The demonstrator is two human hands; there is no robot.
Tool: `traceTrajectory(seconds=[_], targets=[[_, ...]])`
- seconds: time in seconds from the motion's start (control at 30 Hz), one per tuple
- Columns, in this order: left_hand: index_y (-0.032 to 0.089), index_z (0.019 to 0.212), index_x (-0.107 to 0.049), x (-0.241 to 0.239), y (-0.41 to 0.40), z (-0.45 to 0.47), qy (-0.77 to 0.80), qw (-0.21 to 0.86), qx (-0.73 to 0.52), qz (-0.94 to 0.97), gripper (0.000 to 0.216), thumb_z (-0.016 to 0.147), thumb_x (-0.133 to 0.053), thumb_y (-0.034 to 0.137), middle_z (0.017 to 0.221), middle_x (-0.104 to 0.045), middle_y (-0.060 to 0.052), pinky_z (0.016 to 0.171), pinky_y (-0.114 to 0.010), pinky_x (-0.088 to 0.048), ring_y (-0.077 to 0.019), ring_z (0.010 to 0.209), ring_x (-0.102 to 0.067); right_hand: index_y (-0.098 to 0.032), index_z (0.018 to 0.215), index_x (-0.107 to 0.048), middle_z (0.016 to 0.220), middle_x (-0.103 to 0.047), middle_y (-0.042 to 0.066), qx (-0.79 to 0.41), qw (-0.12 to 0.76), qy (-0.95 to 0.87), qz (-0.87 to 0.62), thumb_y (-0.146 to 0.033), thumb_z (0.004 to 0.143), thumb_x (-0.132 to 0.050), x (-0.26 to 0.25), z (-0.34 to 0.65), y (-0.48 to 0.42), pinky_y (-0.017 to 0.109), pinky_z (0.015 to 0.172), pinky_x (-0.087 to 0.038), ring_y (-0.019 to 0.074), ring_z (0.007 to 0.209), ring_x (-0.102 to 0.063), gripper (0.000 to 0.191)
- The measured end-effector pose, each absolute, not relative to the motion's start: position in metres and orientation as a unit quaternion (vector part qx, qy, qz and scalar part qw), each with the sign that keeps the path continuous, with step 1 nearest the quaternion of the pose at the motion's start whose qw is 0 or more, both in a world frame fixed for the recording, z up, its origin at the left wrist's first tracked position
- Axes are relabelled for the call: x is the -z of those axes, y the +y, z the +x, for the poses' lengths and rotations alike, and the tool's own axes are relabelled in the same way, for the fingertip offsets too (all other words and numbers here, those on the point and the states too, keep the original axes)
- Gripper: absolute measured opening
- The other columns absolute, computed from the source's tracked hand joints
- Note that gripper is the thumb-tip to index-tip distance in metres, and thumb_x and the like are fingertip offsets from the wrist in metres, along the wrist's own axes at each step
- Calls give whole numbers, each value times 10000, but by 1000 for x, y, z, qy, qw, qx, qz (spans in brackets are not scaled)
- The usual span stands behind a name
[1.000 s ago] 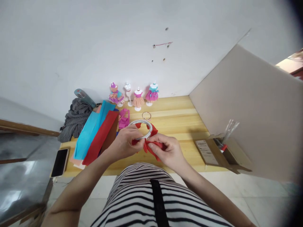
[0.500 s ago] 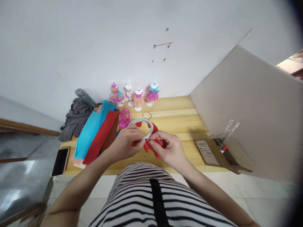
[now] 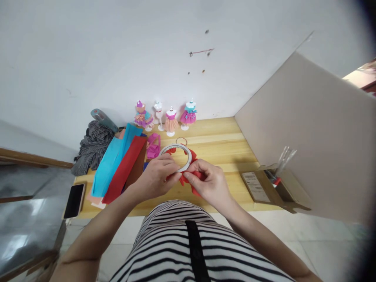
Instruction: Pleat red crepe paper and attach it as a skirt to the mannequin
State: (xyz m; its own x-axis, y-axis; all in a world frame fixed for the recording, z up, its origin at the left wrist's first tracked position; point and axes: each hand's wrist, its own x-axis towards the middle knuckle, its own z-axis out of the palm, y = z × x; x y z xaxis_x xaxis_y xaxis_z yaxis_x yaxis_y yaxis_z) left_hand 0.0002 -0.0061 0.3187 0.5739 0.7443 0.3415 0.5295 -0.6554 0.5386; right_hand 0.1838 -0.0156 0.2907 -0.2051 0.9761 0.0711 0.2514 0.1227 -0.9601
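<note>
My left hand [image 3: 157,175] is closed around the near left side of a roll of tape [image 3: 189,158], a thin whitish ring held above the table. My right hand [image 3: 214,183] pinches a gathered piece of red cloth [image 3: 200,175] between thumb and fingers, right at the roll's near edge. Both thumb tips are close together there. More of the red cloth shows behind the roll and through its opening. Whether a strip of tape lies between the fingers cannot be seen.
Along the wall stand small dress forms [image 3: 170,121], most in little dresses. Blue cloth [image 3: 109,166], red cloth [image 3: 125,170], a phone [image 3: 74,200] and striped fabric [image 3: 93,149] lie left. Pink strips [image 3: 153,145] and a thin ring [image 3: 181,141] lie behind my hands; a cardboard box [image 3: 258,190] is right.
My hands stay at nearly the same spot. The roll has tilted up slightly, and my right fingers have shifted a little on the red cloth. The view has moved slightly.
</note>
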Motion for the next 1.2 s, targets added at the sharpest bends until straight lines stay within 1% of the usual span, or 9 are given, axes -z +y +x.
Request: traceTrajectory(seconds=[0.17,0.27,0.37,0.53,0.67,0.8,0.97,1.07,1.2], targets=[[157,703,-600,-315,-5,-1,362,187,-270,872,257,938,-496,166,683,-663,-54,732,-296,-490,-184,774,-577,-206,656,-503,474,-486,-62,-475,399,-602,-502,-304,797,-634,-289,183,-14,206,390,-312,73,363,-411,216],[158,708,-598,-315,-4,-3,354,184,-262,878,259,944,-493,171,676,-651,-51,739,-297,-484,-183,770,-565,-205,638,-502,486,-487,-54,-469,404,-605,-501,-307,775,-643,-289,182,-13,208,408,-313,76,395,-402,221],[160,689,-580,-315,-3,-5,334,197,-249,888,286,953,-470,174,671,-625,-48,722,-293,-469,-175,744,-538,-199,610,-512,511,-509,-35,-458,407,-611,-501,-313,742,-655,-288,182,-12,213,429,-324,85,442,-398,226],[168,617,-513,-311,2,-7,312,230,-234,892,352,962,-448,196,637,-552,-32,666,-275,-427,-164,696,-490,-204,580,-487,467,-448,-59,-419,399,-628,-521,-270,729,-661,-285,181,-13,213,418,-275,78,426,-355,238],[160,688,-573,-307,3,-9,316,259,-225,885,367,998,-424,286,664,-552,-20,737,-276,-435,-153,694,-500,-203,583,-482,476,-439,-62,-412,394,-642,-513,-271,736,-636,-285,182,-13,211,425,-271,75,432,-346,227],[159,762,-618,-311,2,-12,309,326,-224,865,404,1003,-404,403,694,-565,-25,804,-284,-440,-161,740,-531,-202,580,-466,509,-449,-51,-439,384,-638,-502,-299,733,-628,-285,186,-13,214,455,-301,83,472,-368,243],[161,661,-531,-317,1,-13,350,455,-195,795,487,971,-374,502,662,-506,-7,675,-252,-418,-147,681,-496,-209,571,-438,513,-424,-52,-480,346,-628,-505,-334,721,-601,-282,187,-13,227,469,-299,89,484,-364,254],[172,602,-417,-310,1,-10,431,496,-177,732,461,957,-366,460,617,-385,30,539,-229,-315,-104,577,-379,-202,580,-473,526,-453,-39,-492,327,-637,-495,-352,746,-578,-281,188,-12,242,492,-311,99,502,-387,247],[186,588,-335,-297,0,-7,471,529,-170,685,435,920,-417,455,606,-257,52,497,-235,-210,-84,547,-261,-197,605,-500,552,-478,-27,-520,314,-630,-484,-393,765,-583,-280,193,-11,256,517,-331,110,525,-408,266]])
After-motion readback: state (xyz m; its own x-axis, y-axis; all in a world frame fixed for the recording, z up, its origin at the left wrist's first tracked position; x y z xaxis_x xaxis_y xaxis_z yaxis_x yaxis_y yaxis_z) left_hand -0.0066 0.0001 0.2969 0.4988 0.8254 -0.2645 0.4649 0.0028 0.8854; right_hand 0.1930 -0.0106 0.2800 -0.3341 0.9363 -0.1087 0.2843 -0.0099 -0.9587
